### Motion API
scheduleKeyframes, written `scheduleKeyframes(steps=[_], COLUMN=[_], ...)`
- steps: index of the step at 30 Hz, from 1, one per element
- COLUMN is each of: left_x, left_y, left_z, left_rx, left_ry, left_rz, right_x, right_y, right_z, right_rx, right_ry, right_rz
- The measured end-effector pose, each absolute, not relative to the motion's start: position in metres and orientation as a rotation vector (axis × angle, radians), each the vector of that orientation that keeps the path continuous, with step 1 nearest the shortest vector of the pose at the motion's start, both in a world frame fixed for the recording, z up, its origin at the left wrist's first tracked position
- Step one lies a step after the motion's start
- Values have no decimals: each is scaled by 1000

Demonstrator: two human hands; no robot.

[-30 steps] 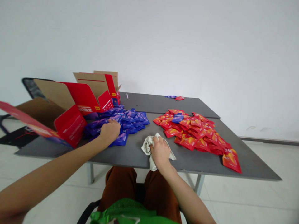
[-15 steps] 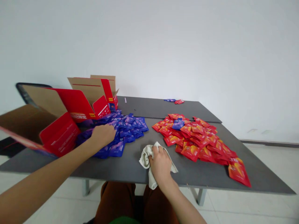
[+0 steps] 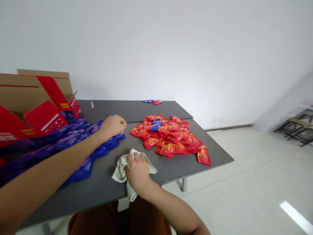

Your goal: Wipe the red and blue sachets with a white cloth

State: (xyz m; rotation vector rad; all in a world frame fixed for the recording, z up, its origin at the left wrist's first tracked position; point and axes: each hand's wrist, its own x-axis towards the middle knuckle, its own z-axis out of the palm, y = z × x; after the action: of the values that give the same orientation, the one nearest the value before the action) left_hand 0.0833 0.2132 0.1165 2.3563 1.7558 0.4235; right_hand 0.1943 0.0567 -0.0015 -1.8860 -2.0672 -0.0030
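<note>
My right hand (image 3: 137, 170) presses down on a crumpled whitish cloth (image 3: 120, 169) near the front edge of the dark grey table (image 3: 102, 186), fingers curled over it. My left hand (image 3: 112, 125) is a loose fist hovering at the right end of the pile of blue packets (image 3: 73, 143); whether it holds a packet is hidden. A pile of red packets (image 3: 171, 137) lies to the right, with one blue packet (image 3: 156, 125) on top of it.
An open red and brown cardboard box (image 3: 36, 101) lies on its side at the left. A blue and a red packet (image 3: 153, 101) and a small pale strip (image 3: 92, 104) lie at the table's far edge. Dark furniture legs (image 3: 297, 130) stand at far right.
The view has swung right and the box has slid to the left edge. My left hand rose off the blue pile and moved right, closing into a fist. The right hand stays on the cloth.
</note>
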Motion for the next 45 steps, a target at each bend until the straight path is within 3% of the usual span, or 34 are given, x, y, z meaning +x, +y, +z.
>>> scheduleKeyframes(steps=[6, 12, 21, 30, 38, 45], left_x=[207, 244, 185, 82, 75, 83], left_y=[249, 266, 255, 151, 105, 95], left_z=[103, 70, 54, 26, -10, -11], left_rx=[2403, 2058, 1640, 998, 863, 883], left_ry=[1823, 1752, 1646, 1354, 1349, 1475], left_rz=[438, 428, 641, 677, 943, 1015], right_x=[197, 204, 207, 230, 188, 190], right_y=[63, 66, 61, 49, 75, 95], right_z=[-6, -9, -4, 21, 9, 18], right_rx=[-1831, -1777, -1806, -1684, -1836, -2104], right_ry=[-2078, -2087, -2003, -1803, -2215, -2085], right_rz=[-2, -18, 37, 146, 88, 20])
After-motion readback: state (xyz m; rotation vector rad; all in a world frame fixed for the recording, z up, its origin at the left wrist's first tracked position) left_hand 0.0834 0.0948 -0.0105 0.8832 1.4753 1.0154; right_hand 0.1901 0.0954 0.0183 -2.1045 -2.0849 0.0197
